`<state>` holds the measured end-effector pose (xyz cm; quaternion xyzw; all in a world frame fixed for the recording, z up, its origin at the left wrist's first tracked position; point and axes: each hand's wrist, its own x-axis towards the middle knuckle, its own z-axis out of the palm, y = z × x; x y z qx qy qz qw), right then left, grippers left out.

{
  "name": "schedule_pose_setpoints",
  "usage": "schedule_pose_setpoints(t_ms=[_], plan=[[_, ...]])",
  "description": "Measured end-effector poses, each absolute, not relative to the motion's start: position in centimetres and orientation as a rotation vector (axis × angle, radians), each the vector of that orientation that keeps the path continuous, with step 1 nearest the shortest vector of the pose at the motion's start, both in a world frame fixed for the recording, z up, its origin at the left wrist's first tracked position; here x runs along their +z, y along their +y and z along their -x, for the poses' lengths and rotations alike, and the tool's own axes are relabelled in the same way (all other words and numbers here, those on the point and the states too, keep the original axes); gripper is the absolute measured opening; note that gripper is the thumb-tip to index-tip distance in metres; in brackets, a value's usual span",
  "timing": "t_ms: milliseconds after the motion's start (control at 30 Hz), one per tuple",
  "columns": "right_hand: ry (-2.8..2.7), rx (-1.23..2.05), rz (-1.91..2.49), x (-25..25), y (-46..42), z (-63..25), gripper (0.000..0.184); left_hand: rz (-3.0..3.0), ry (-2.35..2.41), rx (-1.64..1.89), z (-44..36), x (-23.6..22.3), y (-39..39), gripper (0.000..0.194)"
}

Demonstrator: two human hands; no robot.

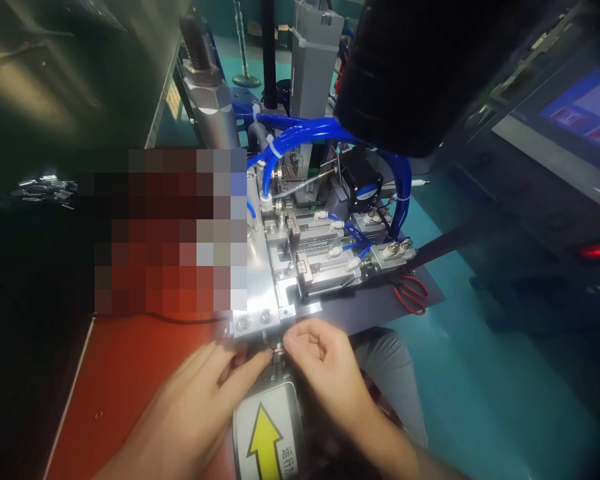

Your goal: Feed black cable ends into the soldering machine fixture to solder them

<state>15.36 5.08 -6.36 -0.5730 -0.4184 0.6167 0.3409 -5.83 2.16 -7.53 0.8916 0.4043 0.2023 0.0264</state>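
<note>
My left hand [205,380] is at the front of a metal fixture [257,293], its thumb stretched apart from the fingers. The thumb tip reaches a small part [279,348] below the fixture's bolted plate; some fingertips are hidden by the plate's edge. On the other side of that small part, my right hand [325,353] has its fingers curled in and the thumb and forefinger pressed together. Whatever lies between them is too small or hidden to name. Below both hands is a white label with a yellow arrow [265,440].
Behind the fixture stand pneumatic cylinders [330,273] with blue air hoses [310,130]. Red-handled scissors [413,293] lie at the right on the dark base plate. A red work surface [130,373] is at the left. A dark cylindrical object [405,67] hangs overhead; a screen [585,107] is at right.
</note>
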Motion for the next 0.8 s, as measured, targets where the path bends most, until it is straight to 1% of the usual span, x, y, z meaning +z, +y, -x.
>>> schedule_pose_setpoints(t_ms=[233, 433, 533, 633, 800], plan=[[-1.129, 1.544, 1.482, -6.0, 4.9, -14.8, 0.019, -2.722, 1.265, 0.622, 6.1, -7.7, 2.2, 0.045], [-0.799, 1.936, 1.410, -6.4, 5.8, -15.4, 0.028, -2.670, 1.284, 0.653, 5.9, -7.6, 2.0, 0.046], [-0.780, 1.951, 1.367, -6.6, 5.7, -15.9, 0.030, -2.602, 1.375, 0.706, 5.6, -7.9, 1.5, 0.045], [-0.792, 1.924, 1.334, -6.5, 5.3, -16.1, 0.028, -2.583, 1.388, 0.718, 5.4, -8.3, 1.2, 0.045], [-0.740, 1.901, 1.380, -6.3, 5.2, -15.6, 0.019, -2.594, 1.407, 0.717, 5.5, -8.6, 1.2, 0.044]])
